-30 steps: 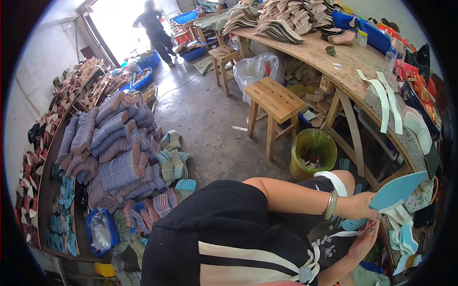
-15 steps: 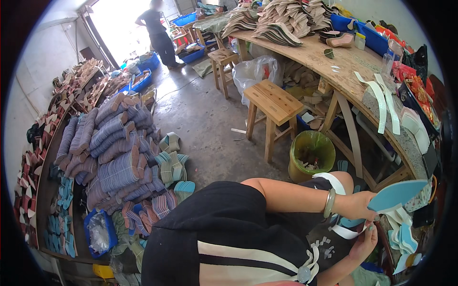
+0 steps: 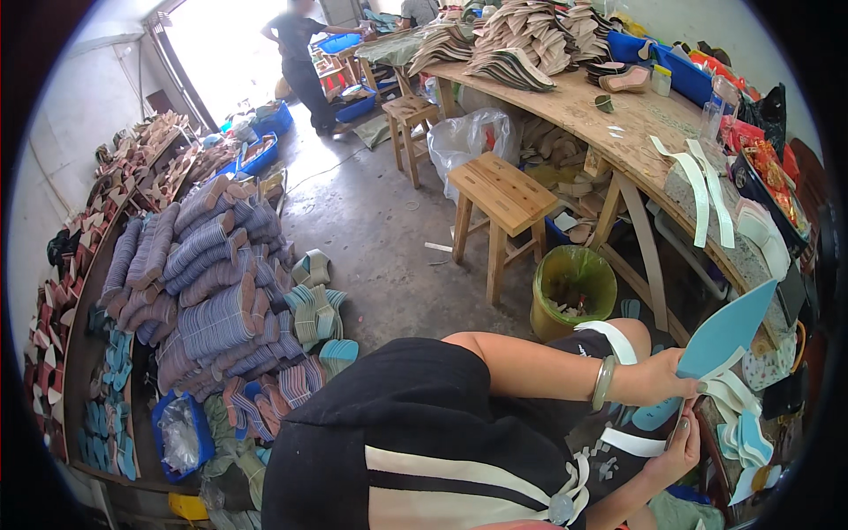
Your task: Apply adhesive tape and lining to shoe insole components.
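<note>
My left hand [image 3: 658, 375], with a pale bangle at its wrist, grips the narrow end of a light-blue shoe insole [image 3: 729, 329]. A pale band crosses the insole close to my fingers. Just below it, my right hand [image 3: 676, 450] has its fingers pinched together at the end of a white strip [image 3: 632, 442], which sticks out to the left. The fingertips of both hands are almost touching. Beside them lies a loose heap of blue and white insole pieces [image 3: 746, 442]. Another blue insole [image 3: 655, 413] shows beneath my left wrist.
A yellow-lined waste bin [image 3: 574, 291] and a wooden stool [image 3: 503, 194] stand ahead. The long workbench [image 3: 574, 102] carries stacked insoles and white strips [image 3: 698, 190]. Bundled insoles [image 3: 208, 291] are piled at left. A person [image 3: 305, 71] stands by the doorway.
The insole has tilted so its wide end points further up. My right hand has shifted slightly, and the strip now sticks out straighter. The far person has stepped right, an arm reaching toward a blue bin.
</note>
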